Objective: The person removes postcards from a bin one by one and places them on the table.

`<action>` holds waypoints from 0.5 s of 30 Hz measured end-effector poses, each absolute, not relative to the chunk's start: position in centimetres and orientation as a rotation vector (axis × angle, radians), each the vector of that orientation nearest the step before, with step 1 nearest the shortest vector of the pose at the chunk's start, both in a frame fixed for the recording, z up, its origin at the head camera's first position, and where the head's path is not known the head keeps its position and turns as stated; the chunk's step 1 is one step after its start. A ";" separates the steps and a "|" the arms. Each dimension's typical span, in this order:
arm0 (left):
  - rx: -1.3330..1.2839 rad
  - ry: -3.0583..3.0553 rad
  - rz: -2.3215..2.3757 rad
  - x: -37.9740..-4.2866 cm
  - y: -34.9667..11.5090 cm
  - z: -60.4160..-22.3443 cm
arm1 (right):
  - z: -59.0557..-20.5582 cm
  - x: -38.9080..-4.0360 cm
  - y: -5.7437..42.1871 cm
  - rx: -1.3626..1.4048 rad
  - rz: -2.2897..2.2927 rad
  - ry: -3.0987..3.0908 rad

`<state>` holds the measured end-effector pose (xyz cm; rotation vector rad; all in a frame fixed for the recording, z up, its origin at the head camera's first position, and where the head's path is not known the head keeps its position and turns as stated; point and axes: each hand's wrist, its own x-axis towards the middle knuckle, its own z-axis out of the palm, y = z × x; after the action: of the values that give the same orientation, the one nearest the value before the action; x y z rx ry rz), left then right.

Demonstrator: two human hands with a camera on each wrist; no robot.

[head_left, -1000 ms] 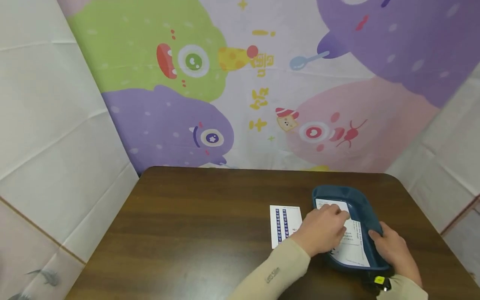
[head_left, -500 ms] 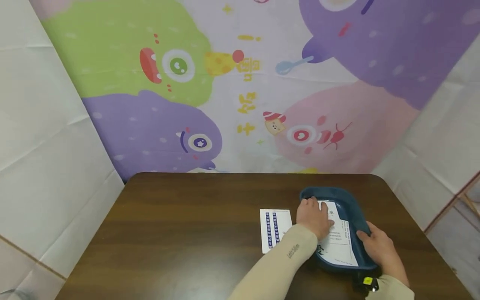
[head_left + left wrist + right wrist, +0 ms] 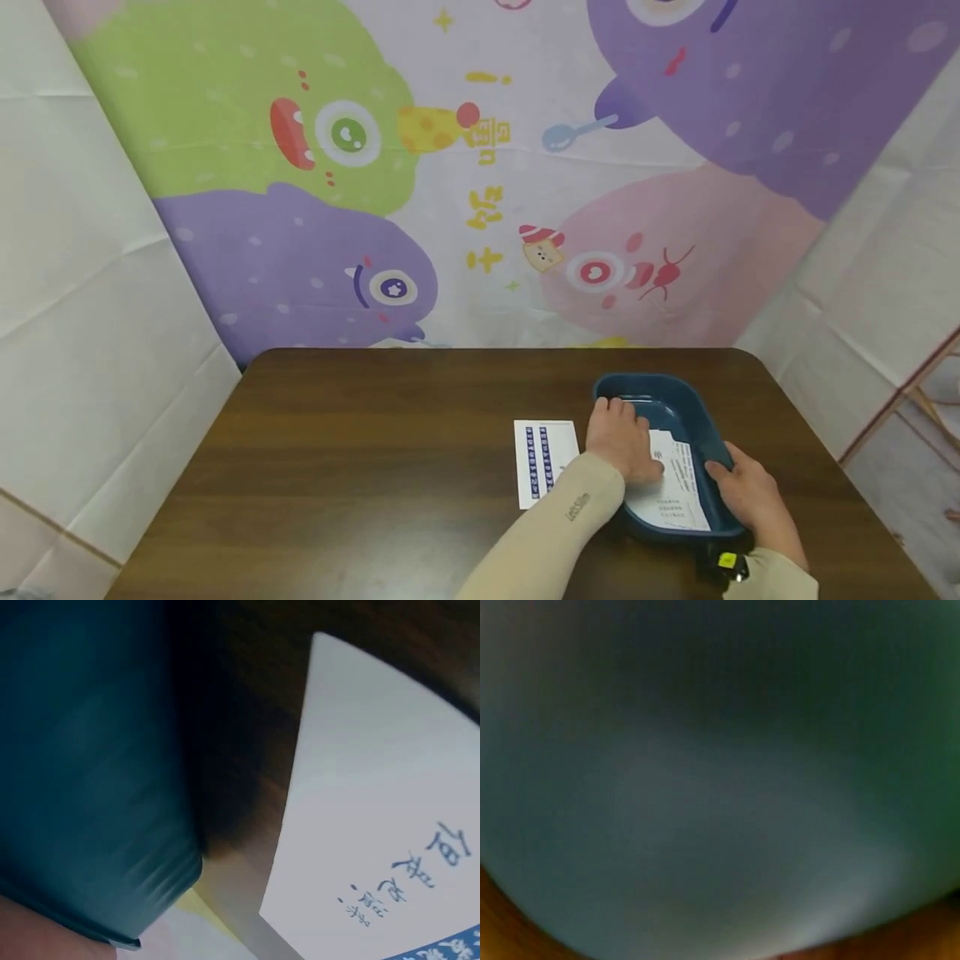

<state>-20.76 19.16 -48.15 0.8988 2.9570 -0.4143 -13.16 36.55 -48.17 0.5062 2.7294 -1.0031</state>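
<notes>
A dark blue rounded tray (image 3: pixel 647 385) lies on the right part of the brown table, with several white printed cards (image 3: pixel 667 504) toward its near end. My right hand (image 3: pixel 757 492) grips its right rim, thumb over the edge. At the left rim is my left hand (image 3: pixel 621 437), back up, thumb reaching in over the cards; its fingertips are hidden. The left wrist view shows the tray's outer wall (image 3: pixel 97 765) and a strip of skin (image 3: pixel 45 930) past the rim. Left of the tray lies one white card (image 3: pixel 534 467) with blue bands and handwriting.
The brown wooden table (image 3: pixel 360 450) has rounded far corners. Behind it hangs a cartoon-printed cloth (image 3: pixel 487 308), with white cloth at both sides. A black watch with a yellow patch (image 3: pixel 733 567) sits at my right wrist. The right wrist view is mostly blurred tray surface (image 3: pixel 720 810).
My left hand has gone from over the middle of the cards to the tray's left rim. The cards now lie nearer the tray's near end, baring its far floor. The right hand keeps its grip.
</notes>
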 end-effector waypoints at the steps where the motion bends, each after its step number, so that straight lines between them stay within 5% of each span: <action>1: 0.912 2.951 -0.387 -20.8 19.1 -48.2 | -48.2 -13.2 36.6 0.505 -0.999 2.730; 15: 1.044 2.878 -0.380 -20.6 18.7 -48.2 | -48.2 -13.3 36.7 0.456 -0.991 2.746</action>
<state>-20.56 18.71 -48.21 1.0437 2.8784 -0.3803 -13.32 36.66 -48.16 0.4562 2.7455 -0.9905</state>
